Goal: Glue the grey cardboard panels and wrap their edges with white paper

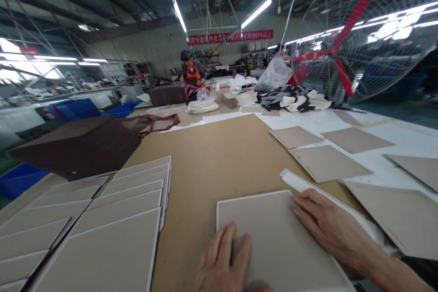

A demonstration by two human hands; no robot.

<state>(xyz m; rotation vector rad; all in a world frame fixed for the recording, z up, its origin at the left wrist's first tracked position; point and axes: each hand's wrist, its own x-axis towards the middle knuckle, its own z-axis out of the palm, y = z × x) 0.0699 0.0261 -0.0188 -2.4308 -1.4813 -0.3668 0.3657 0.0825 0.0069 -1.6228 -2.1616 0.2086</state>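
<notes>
now card panel (277, 237) under l hand (221, 259), r hand (328, 221) on right edge

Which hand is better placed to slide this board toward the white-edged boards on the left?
Left, likely: the left hand lies on the board nearer the white-edged boards; the right hand sits at its far edge.

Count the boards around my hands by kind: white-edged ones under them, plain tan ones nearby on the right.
White-edged board under the left hand, right hand at its edge: 1
Plain tan boards in the near group to its right: 5
Total: 6
</notes>
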